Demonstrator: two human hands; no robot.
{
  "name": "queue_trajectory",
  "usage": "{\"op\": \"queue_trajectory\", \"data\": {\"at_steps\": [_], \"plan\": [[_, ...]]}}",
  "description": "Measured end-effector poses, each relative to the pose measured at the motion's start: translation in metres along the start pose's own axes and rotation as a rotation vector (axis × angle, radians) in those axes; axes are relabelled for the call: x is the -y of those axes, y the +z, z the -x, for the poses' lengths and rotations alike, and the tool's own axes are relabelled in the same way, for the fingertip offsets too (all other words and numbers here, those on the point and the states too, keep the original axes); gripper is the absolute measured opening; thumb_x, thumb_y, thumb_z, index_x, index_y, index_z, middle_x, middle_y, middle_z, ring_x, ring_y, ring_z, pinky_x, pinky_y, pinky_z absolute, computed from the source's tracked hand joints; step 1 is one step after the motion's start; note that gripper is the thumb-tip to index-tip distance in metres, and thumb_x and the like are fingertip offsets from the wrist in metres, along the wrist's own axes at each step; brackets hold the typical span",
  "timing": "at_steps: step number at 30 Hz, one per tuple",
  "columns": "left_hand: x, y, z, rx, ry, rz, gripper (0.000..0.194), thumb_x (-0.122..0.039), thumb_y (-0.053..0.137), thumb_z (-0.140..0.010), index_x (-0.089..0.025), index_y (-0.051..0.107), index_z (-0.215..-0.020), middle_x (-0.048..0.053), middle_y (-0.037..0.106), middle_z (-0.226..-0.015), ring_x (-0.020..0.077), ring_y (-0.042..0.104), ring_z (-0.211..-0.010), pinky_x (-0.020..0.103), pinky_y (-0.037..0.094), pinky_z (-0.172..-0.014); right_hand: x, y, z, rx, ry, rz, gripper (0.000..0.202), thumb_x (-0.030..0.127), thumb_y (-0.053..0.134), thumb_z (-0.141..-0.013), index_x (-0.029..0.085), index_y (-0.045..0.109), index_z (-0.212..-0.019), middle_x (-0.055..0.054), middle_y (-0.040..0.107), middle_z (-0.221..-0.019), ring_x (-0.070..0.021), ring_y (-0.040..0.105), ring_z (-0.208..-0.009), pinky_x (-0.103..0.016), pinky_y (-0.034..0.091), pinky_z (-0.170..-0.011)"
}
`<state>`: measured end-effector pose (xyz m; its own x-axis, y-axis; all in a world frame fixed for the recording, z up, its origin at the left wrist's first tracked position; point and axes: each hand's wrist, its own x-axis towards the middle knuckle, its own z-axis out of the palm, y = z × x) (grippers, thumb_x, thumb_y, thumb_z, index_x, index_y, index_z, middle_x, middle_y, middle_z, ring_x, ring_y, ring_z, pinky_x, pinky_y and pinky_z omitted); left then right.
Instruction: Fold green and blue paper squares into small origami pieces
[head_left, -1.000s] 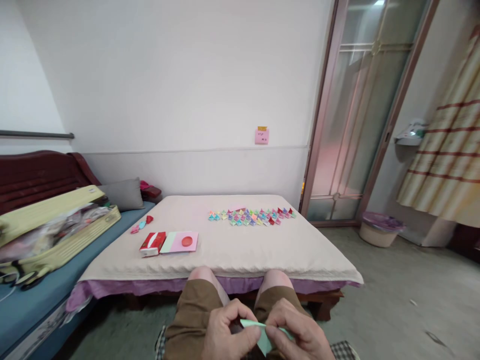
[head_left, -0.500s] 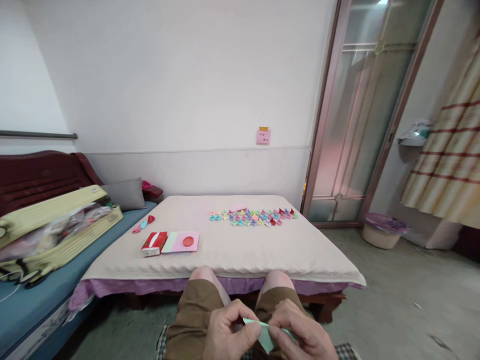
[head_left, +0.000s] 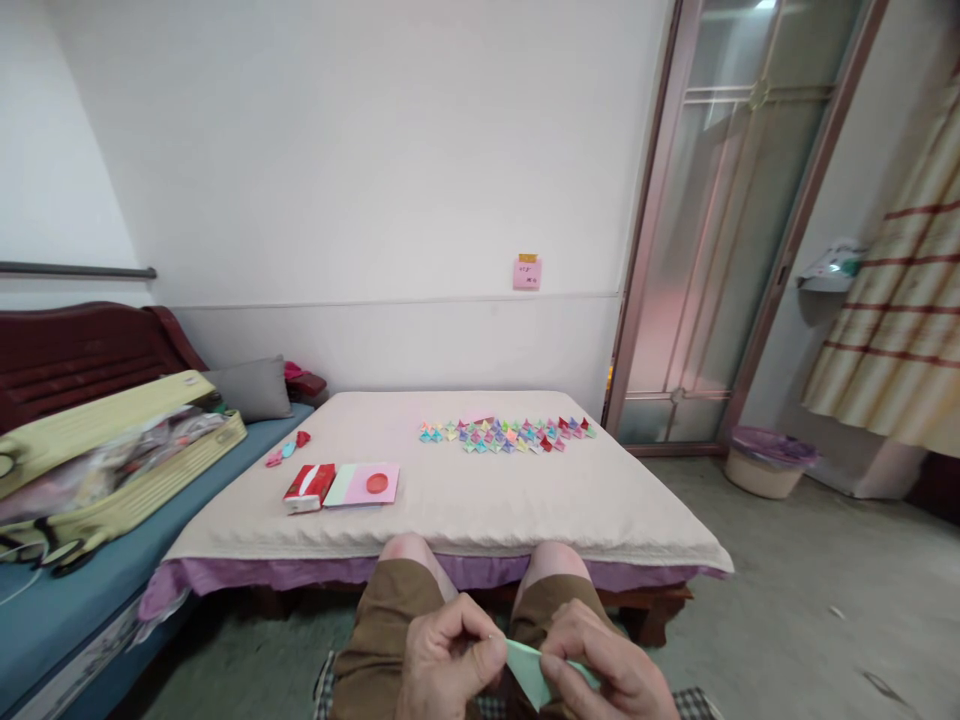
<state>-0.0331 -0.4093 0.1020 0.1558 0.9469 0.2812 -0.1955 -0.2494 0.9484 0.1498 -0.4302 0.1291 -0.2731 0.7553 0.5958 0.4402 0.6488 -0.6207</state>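
A folded piece of light green paper point(head_left: 529, 672) is held above my lap, a pointed flap hanging down. My right hand point(head_left: 600, 665) pinches its right part between thumb and fingers, which hide some of it. At its left corner, my left hand point(head_left: 454, 655) has thumb and forefinger pinched together on the tip. On the covered table point(head_left: 480, 520) before my knees lie rows of small folded paper pieces point(head_left: 510, 436) in many colours.
To the left on the table are a red tissue pack point(head_left: 309, 488), pink and green paper sheets point(head_left: 345, 483) under a round red lid point(head_left: 377, 484), and small coloured items point(head_left: 289, 450). An open yellow suitcase point(head_left: 172, 450) lies on the blue seat. A lined bin point(head_left: 769, 465) stands right.
My left hand has slid a little left along the green paper to its corner, uncovering more of it. My right hand keeps its pinch.
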Motion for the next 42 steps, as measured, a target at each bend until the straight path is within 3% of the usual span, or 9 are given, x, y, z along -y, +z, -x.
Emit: {"op": "queue_trajectory", "data": {"at_steps": [4,8,11,16,23,31,35,38,42], "plan": [[-0.004,0.003,-0.001,0.06,-0.059,0.042,0.035,-0.047,0.065,-0.075,-0.016,0.059,-0.062,-0.004,0.047,-0.051,0.0089,0.038,-0.047,0.021,0.027,-0.047,-0.004,0.001,0.002,0.0,0.057,-0.009,0.021,0.021,0.051,-0.086,0.021,0.054,-0.066,0.001,0.057,-0.063,-0.0145,0.056,-0.063,-0.023,0.043,-0.058],[-0.003,0.006,-0.002,0.149,-0.036,-0.029,0.038,-0.049,0.073,-0.064,-0.017,0.058,-0.075,-0.003,0.047,-0.063,0.0101,0.038,-0.055,0.022,0.029,-0.052,-0.003,0.003,0.001,0.024,0.03,-0.015,0.021,0.02,0.05,-0.086,0.02,0.054,-0.065,0.0,0.057,-0.063,-0.0138,0.056,-0.061,-0.023,0.043,-0.057],[-0.001,0.005,-0.002,0.185,-0.013,-0.154,0.032,-0.045,0.071,-0.068,-0.016,0.056,-0.065,-0.003,0.046,-0.061,0.0102,0.038,-0.055,0.022,0.028,-0.052,-0.001,0.006,0.0,0.051,-0.014,0.01,0.019,0.017,0.051,-0.085,0.02,0.055,-0.066,0.0,0.058,-0.062,-0.014,0.056,-0.062,-0.023,0.043,-0.057],[0.001,0.004,0.001,0.159,0.052,-0.175,0.029,-0.04,0.07,-0.069,-0.016,0.057,-0.057,-0.002,0.049,-0.06,0.011,0.041,-0.055,0.023,0.029,-0.053,0.002,0.008,0.002,0.037,-0.043,0.042,0.019,0.016,0.053,-0.084,0.02,0.055,-0.066,0.0,0.059,-0.061,-0.0136,0.055,-0.061,-0.022,0.043,-0.056],[0.004,0.006,0.001,0.031,-0.03,0.029,0.037,-0.046,0.076,-0.063,-0.016,0.057,-0.054,-0.004,0.045,-0.054,0.01,0.036,-0.053,0.022,0.027,-0.051,0.001,0.005,0.001,0.024,-0.043,0.016,0.02,0.016,0.051,-0.084,0.021,0.055,-0.065,0.001,0.059,-0.06,-0.0134,0.054,-0.058,-0.023,0.042,-0.055],[0.007,0.005,-0.002,0.042,-0.197,0.082,0.042,-0.055,0.063,-0.076,-0.013,0.065,-0.069,-0.001,0.053,-0.053,0.0092,0.041,-0.048,0.022,0.029,-0.049,-0.007,0.006,0.005,-0.024,0.253,-0.193,0.025,0.033,0.056,-0.083,0.02,0.058,-0.062,0.001,0.054,-0.06,-0.0143,0.05,-0.057,-0.024,0.04,-0.056],[0.013,0.013,-0.003,0.084,-0.163,0.186,0.05,-0.052,0.078,-0.059,-0.015,0.063,-0.089,0.002,0.061,-0.07,0.0133,0.051,-0.063,0.023,0.038,-0.059,-0.013,0.01,0.006,-0.091,0.413,-0.371,0.03,0.042,0.059,-0.081,0.018,0.058,-0.061,0.003,0.05,-0.058,-0.0135,0.045,-0.056,-0.024,0.037,-0.054],[0.02,0.02,-0.001,0.203,-0.223,0.11,0.042,-0.047,0.078,-0.058,-0.013,0.064,-0.079,0.0,0.058,-0.063,0.0125,0.048,-0.057,0.024,0.037,-0.058,-0.015,0.013,0.006,-0.118,0.459,-0.437,0.032,0.045,0.062,-0.078,0.018,0.058,-0.061,0.003,0.049,-0.058,-0.0135,0.043,-0.057,-0.025,0.037,-0.055],[0.023,0.018,-0.001,0.145,-0.25,-0.085,0.023,-0.034,0.07,-0.068,-0.012,0.063,-0.061,0.0,0.056,-0.054,0.0117,0.045,-0.053,0.023,0.033,-0.052,-0.012,0.013,0.002,-0.087,0.509,-0.519,0.032,0.046,0.063,-0.077,0.017,0.059,-0.064,0.002,0.049,-0.059,-0.0136,0.044,-0.057,-0.025,0.038,-0.054]]}}
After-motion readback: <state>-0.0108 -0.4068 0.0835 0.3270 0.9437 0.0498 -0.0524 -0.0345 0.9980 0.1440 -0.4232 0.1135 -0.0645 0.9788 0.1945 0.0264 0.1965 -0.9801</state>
